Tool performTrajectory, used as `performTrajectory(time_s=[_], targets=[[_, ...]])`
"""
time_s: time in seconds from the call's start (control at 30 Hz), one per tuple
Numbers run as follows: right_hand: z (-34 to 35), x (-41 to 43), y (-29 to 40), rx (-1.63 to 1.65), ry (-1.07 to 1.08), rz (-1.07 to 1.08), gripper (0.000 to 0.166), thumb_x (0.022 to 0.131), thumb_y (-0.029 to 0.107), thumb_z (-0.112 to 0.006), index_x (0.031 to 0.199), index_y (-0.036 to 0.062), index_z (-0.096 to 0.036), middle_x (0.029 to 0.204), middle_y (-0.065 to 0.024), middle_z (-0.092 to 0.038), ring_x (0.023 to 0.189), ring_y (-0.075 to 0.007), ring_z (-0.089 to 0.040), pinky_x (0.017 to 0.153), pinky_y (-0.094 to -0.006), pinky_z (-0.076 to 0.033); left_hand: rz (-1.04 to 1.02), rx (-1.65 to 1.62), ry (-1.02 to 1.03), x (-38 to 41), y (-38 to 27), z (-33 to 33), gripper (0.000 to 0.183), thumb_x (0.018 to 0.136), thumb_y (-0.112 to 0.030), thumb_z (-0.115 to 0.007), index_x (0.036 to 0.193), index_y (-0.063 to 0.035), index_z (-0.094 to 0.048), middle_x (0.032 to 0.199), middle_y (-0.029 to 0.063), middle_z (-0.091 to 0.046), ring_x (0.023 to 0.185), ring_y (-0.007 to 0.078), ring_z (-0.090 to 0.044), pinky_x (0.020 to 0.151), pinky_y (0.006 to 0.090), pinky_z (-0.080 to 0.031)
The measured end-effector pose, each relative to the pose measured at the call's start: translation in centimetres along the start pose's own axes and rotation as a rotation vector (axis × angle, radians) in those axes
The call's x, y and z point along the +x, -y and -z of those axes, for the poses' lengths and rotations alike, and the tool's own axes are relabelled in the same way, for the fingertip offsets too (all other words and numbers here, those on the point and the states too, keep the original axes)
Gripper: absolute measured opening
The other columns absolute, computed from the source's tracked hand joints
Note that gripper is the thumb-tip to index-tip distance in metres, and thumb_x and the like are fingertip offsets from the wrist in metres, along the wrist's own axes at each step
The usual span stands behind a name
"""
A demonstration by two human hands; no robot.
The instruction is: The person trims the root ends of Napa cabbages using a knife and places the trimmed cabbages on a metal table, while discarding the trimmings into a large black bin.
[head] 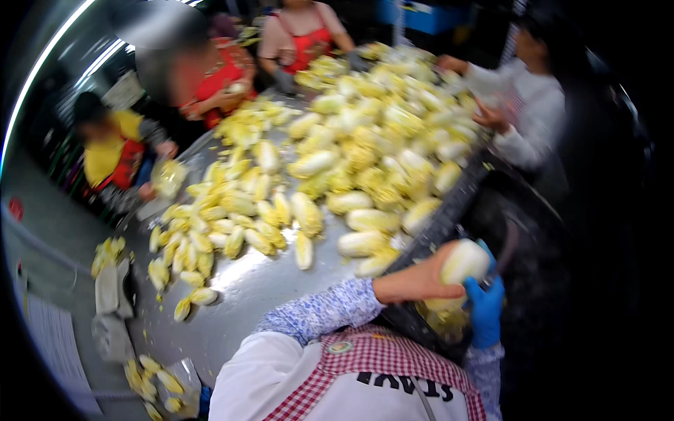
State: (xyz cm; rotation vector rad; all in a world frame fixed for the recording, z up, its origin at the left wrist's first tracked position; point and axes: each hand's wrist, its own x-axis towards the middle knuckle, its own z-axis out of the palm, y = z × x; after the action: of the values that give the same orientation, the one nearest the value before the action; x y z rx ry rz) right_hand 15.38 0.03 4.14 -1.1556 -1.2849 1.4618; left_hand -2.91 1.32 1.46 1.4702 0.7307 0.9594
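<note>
A pale napa cabbage heart (465, 261) is gripped in my bare left hand (426, 273), above a dark bin at the table's right edge. My right hand (485, 308), in a blue glove, is against the right side of that same heart; whether it grips a tool is hidden. Yellow leaves (447, 322) lie below my hands inside the dark bin (526, 252). A large heap of cabbage hearts (379, 126) rises on the metal table (274, 294) ahead of me, and smaller hearts (226, 205) are spread to its left.
Co-workers stand around the far side; one in white (532, 105) reaches toward the heap from the right. A person in a yellow top (113, 152) handles a clear bag (168, 178). White trays (108, 289) and bagged hearts (168, 381) sit along the left edge.
</note>
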Motion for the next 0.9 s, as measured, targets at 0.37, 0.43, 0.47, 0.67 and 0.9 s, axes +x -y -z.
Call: performTrajectory(time_s=[0.37,0.43,0.47,0.67,0.9], targets=[[3.6,-0.3,-2.0,-0.02,0.057,0.008,0.072,0.083,0.017,-0.073,0.141,0.0021,-0.033,0.132,-0.013,-0.05,0.116,-0.0192,-0.052,0.096,-0.0314,-0.045,0.128,0.016,0.068,2.0,2.0,-1.9,0.085,0.068,-0.023,-0.083,0.135,-0.0034,-0.035,0.124,0.01,-0.051,0.114,0.0192,-0.05,0.098,0.0334,-0.04],[4.1,-0.2,-1.8,-0.119,0.088,0.041,0.062,0.083,0.018,-0.072,0.134,0.0,-0.042,0.124,-0.0109,-0.056,0.111,-0.0174,-0.055,0.094,-0.031,-0.047,0.148,0.031,0.085,2.1,1.5,-1.7,0.085,0.068,-0.025,-0.083,0.135,-0.0035,-0.035,0.124,0.0097,-0.05,0.115,0.0193,-0.049,0.098,0.0334,-0.04],[5.1,-0.2,-2.3,-0.191,0.128,0.043,0.06,0.084,0.019,-0.072,0.133,0.0002,-0.044,0.121,-0.0101,-0.058,0.109,-0.0167,-0.056,0.092,-0.0306,-0.047,0.101,0.185,0.084,1.6,1.5,-1.4,0.084,0.07,-0.025,-0.082,0.136,-0.0036,-0.036,0.123,0.009,-0.052,0.113,0.018,-0.05,0.098,0.0322,-0.04],[11.6,1.5,-5.9,-0.67,-0.281,0.176,0.069,0.08,0.027,-0.075,0.137,0.0065,-0.043,0.125,-0.0157,-0.058,0.091,-0.0153,-0.062,0.083,-0.03,-0.052,0.417,-0.738,0.187,0.2,2.7,0.0,0.078,0.079,-0.036,-0.074,0.137,-0.0024,-0.036,0.121,0.0093,-0.055,0.105,0.0172,-0.058,0.09,0.0316,-0.048],[3.3,-0.2,-1.0,-0.07,-0.092,-0.07,0.068,0.078,0.024,-0.078,0.131,0.002,-0.042,0.113,-0.0117,-0.055,0.104,-0.0189,-0.056,0.09,-0.0308,-0.048,0.043,-0.173,-0.131,1.4,4.4,-1.9,0.094,0.076,-0.05,-0.074,0.141,-0.005,-0.024,0.129,0.0108,-0.044,0.12,0.0219,-0.045,0.1,0.0362,-0.039]])
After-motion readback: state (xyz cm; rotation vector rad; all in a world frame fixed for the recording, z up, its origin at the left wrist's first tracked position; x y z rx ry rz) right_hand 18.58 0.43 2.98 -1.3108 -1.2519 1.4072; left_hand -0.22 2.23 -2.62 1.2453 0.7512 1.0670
